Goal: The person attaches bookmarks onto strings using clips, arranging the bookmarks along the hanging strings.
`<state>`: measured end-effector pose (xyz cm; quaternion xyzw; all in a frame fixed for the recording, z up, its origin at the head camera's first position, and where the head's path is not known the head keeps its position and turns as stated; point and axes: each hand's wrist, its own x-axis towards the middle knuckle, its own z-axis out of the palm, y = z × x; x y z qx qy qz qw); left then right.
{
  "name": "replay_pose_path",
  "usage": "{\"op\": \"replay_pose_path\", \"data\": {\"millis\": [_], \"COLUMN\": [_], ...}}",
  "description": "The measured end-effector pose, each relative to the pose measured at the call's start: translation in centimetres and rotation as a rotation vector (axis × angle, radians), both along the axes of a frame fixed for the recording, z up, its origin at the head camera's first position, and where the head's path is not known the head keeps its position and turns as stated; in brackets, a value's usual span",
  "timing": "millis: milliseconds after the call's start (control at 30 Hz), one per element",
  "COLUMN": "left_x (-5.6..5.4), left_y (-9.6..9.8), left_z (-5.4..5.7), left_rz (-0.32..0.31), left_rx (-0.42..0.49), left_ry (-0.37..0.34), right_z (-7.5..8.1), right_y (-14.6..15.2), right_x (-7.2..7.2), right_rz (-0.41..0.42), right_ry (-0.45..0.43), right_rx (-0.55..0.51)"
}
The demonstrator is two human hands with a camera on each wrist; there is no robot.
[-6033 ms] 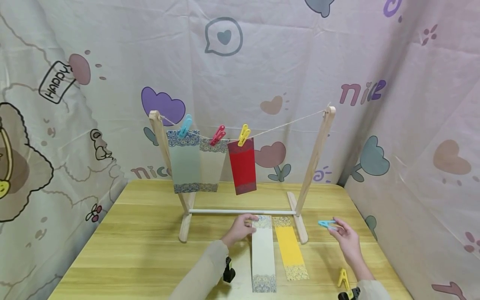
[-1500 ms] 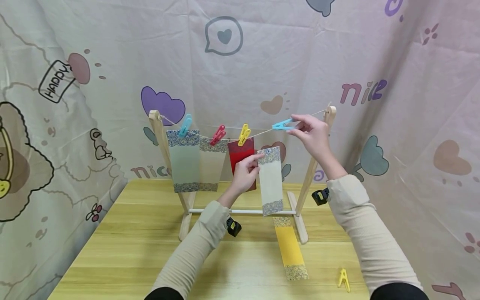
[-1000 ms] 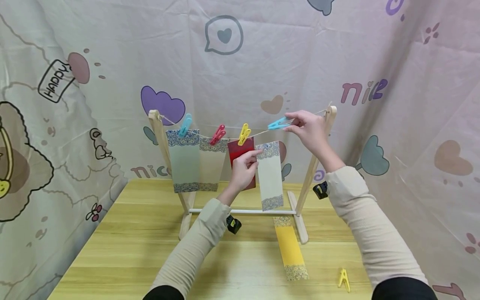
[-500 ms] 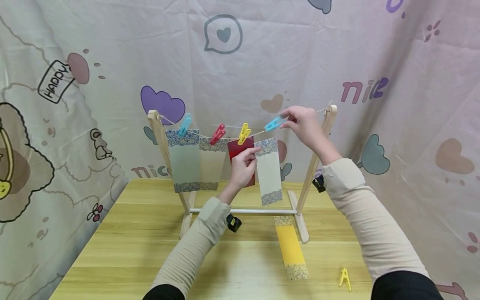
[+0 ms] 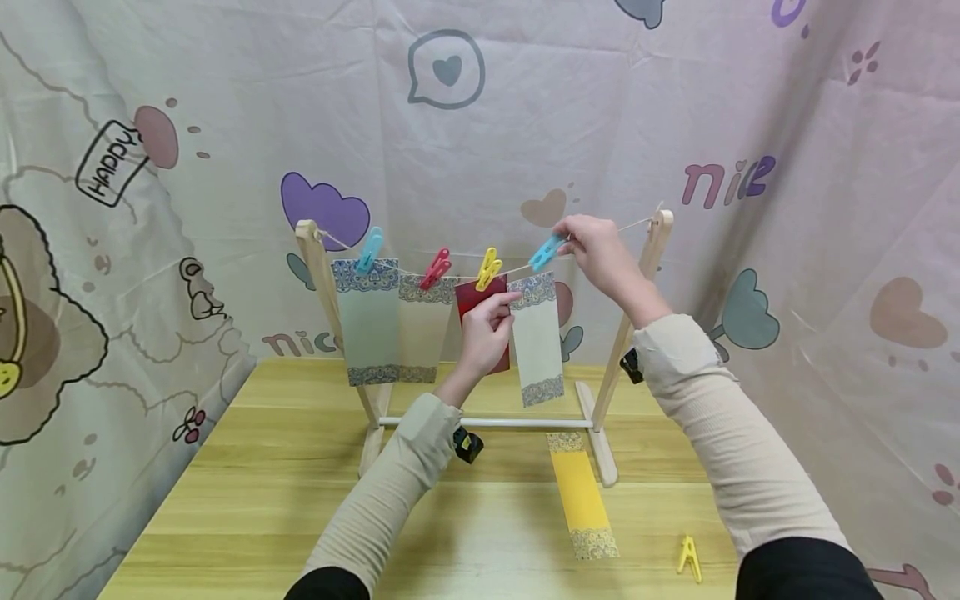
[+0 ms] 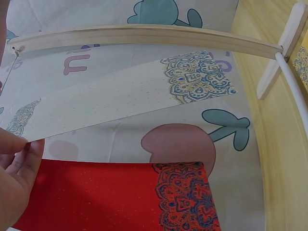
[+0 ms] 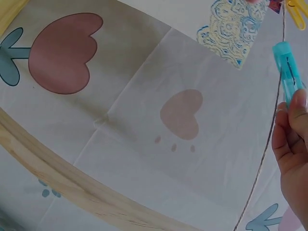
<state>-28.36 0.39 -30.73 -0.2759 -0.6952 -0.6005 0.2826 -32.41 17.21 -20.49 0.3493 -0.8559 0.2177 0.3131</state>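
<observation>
Left hand (image 5: 485, 337) pinches white card (image 5: 537, 346) by left edge.

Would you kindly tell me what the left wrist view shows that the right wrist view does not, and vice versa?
Only left wrist: the rack's white crossbar and foot, plus the lower patterned end of the white strip.

Only right wrist: the light-blue clip pinched by the right hand, and the yellow clip near the top right corner.

Both: the white strip's upper patterned end, the string, a wooden post and the red strip, though just a corner of it in right wrist.
</observation>
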Motion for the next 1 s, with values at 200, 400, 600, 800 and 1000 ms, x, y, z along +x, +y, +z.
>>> {"op": "replay_pose_path", "data": {"millis": [200, 400, 600, 800, 1000], "left_x": [-0.07, -0.14, -0.23, -0.21, -0.10], "left_y": [0.00, -0.01, -0.03, -0.12, -0.14], "left_z": [0.12, 0.21, 0.26, 0.42, 0.38], "left_rz": [0.012, -0.003, -0.005, 0.000, -0.007], "left_rx": [0.001, 0.018, 0.023, 0.009, -0.009], "left_ry": [0.017, 0.040, 0.061, 0.077, 0.063], "right_z": [-0.15, -0.20, -0.28, -0.30, -0.14], "right_y": [-0.09, 0.06, -0.11, -0.45, -0.61], "right_x": [-0.05, 0.00, 0.14, 0.36, 0.67], "right_rz": [-0.005, 0.014, 0.020, 0.019, -0.001], "right_ry": [-0.022, -0.006, -0.026, -0.053, -0.117], "right_rx": [0.011, -0.001, 0.030, 0.070, 0.111]}}
